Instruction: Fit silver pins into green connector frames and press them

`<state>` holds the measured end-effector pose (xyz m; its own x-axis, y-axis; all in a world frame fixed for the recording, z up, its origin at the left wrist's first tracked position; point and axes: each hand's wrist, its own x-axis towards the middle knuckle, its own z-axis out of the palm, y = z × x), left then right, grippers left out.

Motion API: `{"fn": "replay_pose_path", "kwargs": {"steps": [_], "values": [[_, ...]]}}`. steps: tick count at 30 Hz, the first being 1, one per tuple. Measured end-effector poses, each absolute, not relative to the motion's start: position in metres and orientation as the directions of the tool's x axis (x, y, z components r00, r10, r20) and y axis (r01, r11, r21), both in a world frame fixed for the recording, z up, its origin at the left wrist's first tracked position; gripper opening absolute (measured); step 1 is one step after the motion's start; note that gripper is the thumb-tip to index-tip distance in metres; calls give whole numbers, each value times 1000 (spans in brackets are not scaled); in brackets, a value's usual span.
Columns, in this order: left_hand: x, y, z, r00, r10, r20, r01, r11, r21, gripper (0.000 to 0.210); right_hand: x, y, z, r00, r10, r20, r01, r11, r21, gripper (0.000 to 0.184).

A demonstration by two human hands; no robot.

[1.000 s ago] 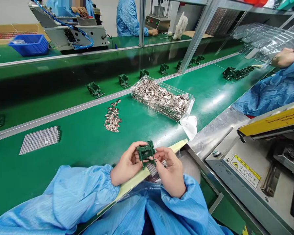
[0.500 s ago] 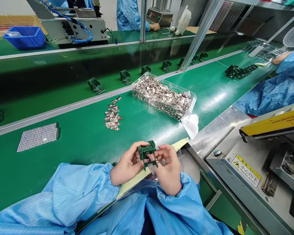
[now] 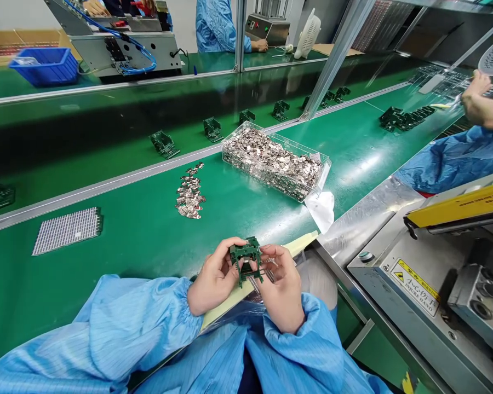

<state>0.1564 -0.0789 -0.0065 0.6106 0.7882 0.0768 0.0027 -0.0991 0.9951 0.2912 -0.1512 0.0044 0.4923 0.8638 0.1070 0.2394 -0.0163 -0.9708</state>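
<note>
Between my hands, above the table's front edge, is a dark green plastic frame (image 3: 246, 253) with thin legs. My left hand (image 3: 214, 280) is closed on its left side, thumb and fingers gripping it. On the other side, my right hand (image 3: 282, 285) has its fingers bent around the frame's right leg; whether a small part sits in those fingertips is hidden. Below the frame lies a pale yellow strip (image 3: 306, 241) along the edge, with rows of small metal parts in clear plastic (image 3: 255, 295) partly covered by my hands.
A clear box (image 3: 271, 158) of small metal pieces stands ahead, beside a loose pile of metal pieces (image 3: 190, 194). A gridded sheet of small parts (image 3: 68, 230) lies left. More green frames (image 3: 164, 143) line the belt. A machine (image 3: 427, 295) flanks me at right, near a co-worker's arm (image 3: 482, 101).
Both hands keep the green frame almost in place, with slight finger shifts. The co-worker's arm at the right has risen into view. Green frames on the belt have shifted slightly right.
</note>
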Motion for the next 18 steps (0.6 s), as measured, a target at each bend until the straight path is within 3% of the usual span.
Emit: {"fn": "replay_pose_path", "kwargs": {"steps": [7,18], "values": [[156,-81,-6,570,819,64,33,-100,994,32,290,-146,9,501,864,-44,-59,-16,-998,24],[158,-88,5,546,835,71,41,-112,993,29,292,-147,15,480,871,-99,-171,-18,-985,28]]}}
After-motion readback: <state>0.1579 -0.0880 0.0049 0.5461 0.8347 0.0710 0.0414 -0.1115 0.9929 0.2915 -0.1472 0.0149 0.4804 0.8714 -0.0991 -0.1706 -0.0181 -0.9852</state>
